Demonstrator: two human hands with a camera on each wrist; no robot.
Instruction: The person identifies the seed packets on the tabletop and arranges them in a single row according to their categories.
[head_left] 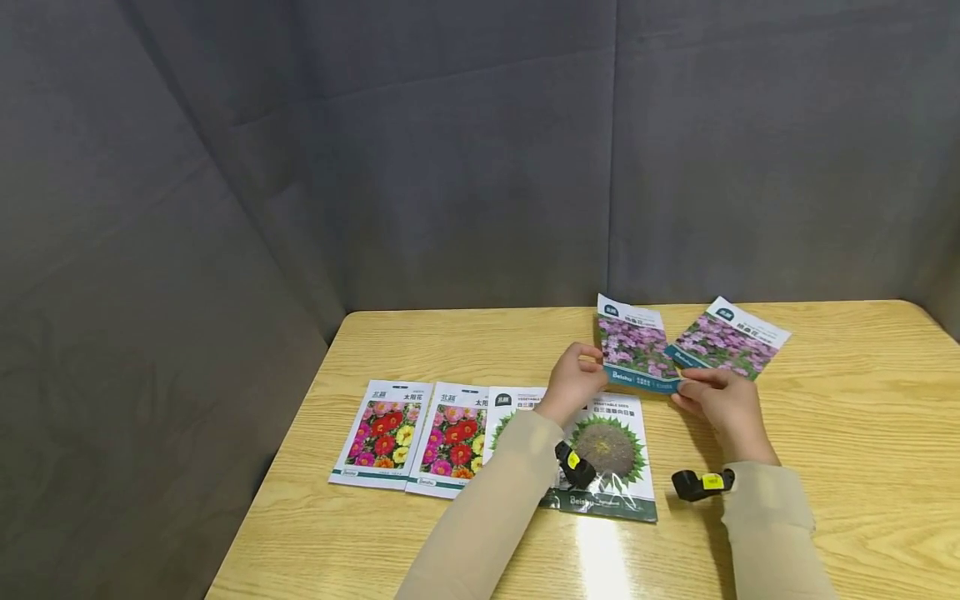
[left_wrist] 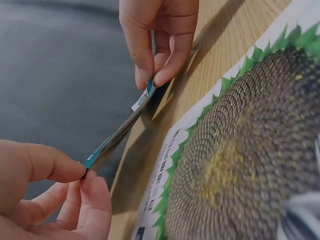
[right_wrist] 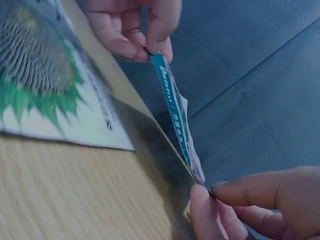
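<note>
Both hands pinch the lower edge of one seed packet [head_left: 636, 343] with purple flowers and a teal band, raised and tilted over the back of the table. My left hand [head_left: 576, 382] grips its left corner, thumb against fingers, as the left wrist view also shows at the hand [left_wrist: 55, 190]. At the opposite corner my right hand [head_left: 726, 408] pinches the band between thumb and fingers. A second purple-flower seed packet [head_left: 731, 337] lies askew just right of the held one, partly overlapped by it. Below the left forearm, sunflower seed packets [head_left: 611, 450] lie partly hidden.
Two seed packets with red, pink and yellow flowers, the outer packet [head_left: 382, 435] and its neighbour [head_left: 448, 442], lie side by side at the left. The wooden table [head_left: 862, 433] ends at the back against a grey cloth screen [head_left: 465, 167].
</note>
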